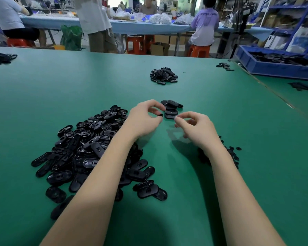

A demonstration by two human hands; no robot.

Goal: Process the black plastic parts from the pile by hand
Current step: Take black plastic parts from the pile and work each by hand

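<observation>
Black parts lie in a big pile [96,150] on the green table [238,157], down and to the left of the fingers, partly under the left forearm. The left hand [144,119] hovers just above the table with thumb and forefinger curled together, pinching a small black bit [161,115] at the fingertips; whether this is a tab broken off a part or a scrap is too small to tell. The right hand [194,128] sits just beside it, fingers loosely curled and holding nothing that I can see, its forefinger tip pointing toward the left hand's pinch. Directly beyond both sets of fingertips, nearly touching them, stands a small stack [171,110] of finished-looking parts, their long axes running roughly left to right across the view. A second heap [164,75] sits well beyond that, farther up the table. Small black offcuts [233,153] lie scattered behind the right wrist. Judging by this layout, the next move is either dropping the pinched bit or reaching for a fresh part: the pile is far nearer the left hand, which would only need to draw back and left, while the right hand would have to cross over. Parts in the pile are oblong and point every which way, so no single long axis holds; the near-edge ones lie mostly flat.
</observation>
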